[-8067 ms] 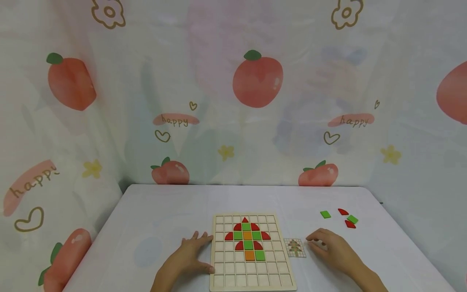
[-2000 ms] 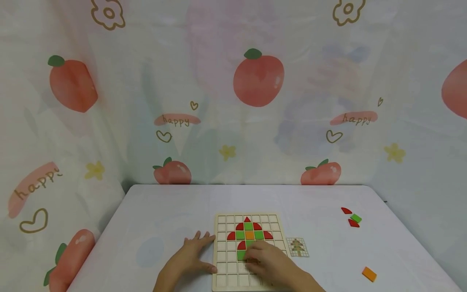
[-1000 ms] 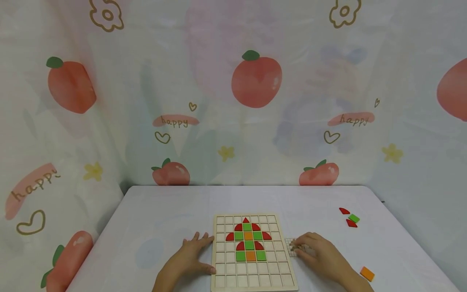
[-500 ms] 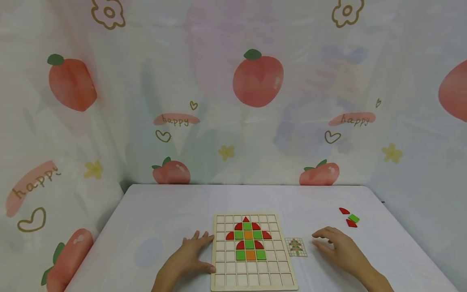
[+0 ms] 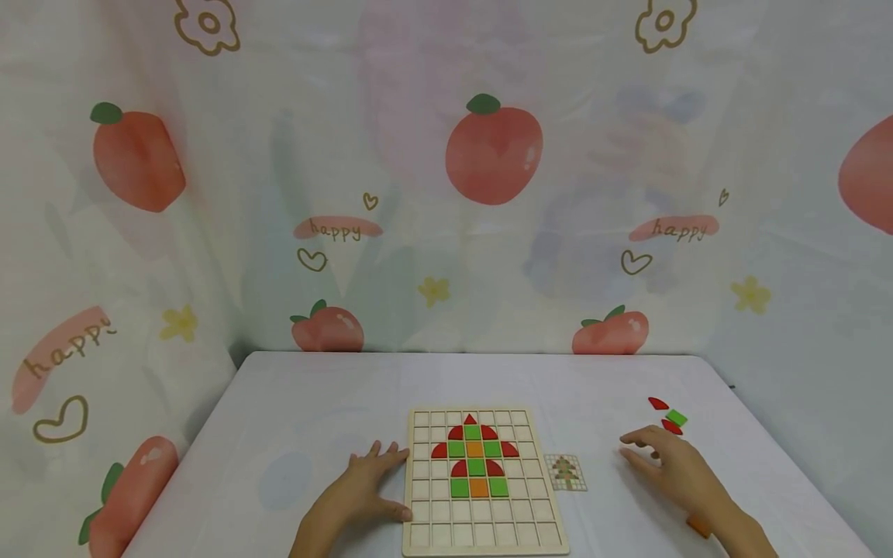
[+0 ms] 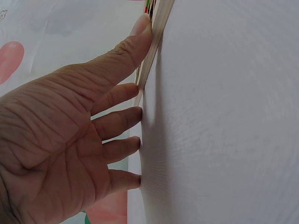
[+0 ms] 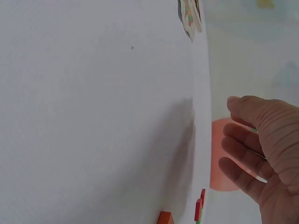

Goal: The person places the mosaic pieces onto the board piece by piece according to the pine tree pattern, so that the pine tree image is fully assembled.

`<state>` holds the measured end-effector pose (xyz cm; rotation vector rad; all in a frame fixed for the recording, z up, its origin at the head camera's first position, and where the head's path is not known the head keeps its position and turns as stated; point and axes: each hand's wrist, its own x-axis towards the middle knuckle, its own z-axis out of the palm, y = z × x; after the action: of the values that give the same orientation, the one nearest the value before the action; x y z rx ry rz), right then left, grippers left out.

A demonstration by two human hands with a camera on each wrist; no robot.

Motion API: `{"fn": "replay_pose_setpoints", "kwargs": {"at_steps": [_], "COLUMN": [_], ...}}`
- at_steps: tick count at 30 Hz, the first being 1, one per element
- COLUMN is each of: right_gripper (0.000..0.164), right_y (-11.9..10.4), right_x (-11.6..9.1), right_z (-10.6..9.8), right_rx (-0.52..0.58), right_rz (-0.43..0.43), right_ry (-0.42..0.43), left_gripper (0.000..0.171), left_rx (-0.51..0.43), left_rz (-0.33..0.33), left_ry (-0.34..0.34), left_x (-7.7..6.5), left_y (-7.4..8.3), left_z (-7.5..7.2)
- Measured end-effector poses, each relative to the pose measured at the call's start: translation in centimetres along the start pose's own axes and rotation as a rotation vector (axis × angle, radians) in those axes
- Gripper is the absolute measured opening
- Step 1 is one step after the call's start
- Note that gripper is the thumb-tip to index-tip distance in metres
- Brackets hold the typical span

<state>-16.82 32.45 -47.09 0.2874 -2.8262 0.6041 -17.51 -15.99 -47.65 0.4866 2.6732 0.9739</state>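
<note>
A wooden grid board (image 5: 481,535) lies flat on the table, bearing red, green and orange tiles arranged as a tree. My left hand (image 5: 363,488) rests with spread fingers and thumb against its left edge; the left wrist view shows the thumb touching the board's side (image 6: 161,25). A small card (image 5: 566,473) printed with a tree on a grid lies just right of the board. Over the table farther right, my right hand (image 5: 673,469) hovers with loosely bent fingers and holds nothing. An orange tile (image 5: 698,527) is partly hidden under that forearm.
Beyond the right hand lie two red curved tiles (image 5: 658,403) and one green tile (image 5: 677,418), close together. The white-covered table (image 5: 328,403) ends at a fabric backdrop (image 5: 488,271) with printed fruit.
Over eight seconds, a green tile came onto the board left of the lower orange one; an orange tile now lies at right. Lately my right hand moved from the card rightward. The left stayed.
</note>
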Motion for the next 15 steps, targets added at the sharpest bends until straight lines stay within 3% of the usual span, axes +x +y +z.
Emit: {"fn": "replay_pose_setpoints", "kwargs": {"at_steps": [15], "right_gripper": [0.021], "right_y": [2.6], "right_x": [0.2], "right_z": [-1.0], "right_rx": [-0.017], "right_rz": [0.055], "right_ry": [-0.014], "left_gripper": [0.093], "left_rx": [0.003], "left_rz": [0.017], "left_ry": [-0.002], "left_x": [0.0], "left_y": [-0.2], "left_z": [0.0]}}
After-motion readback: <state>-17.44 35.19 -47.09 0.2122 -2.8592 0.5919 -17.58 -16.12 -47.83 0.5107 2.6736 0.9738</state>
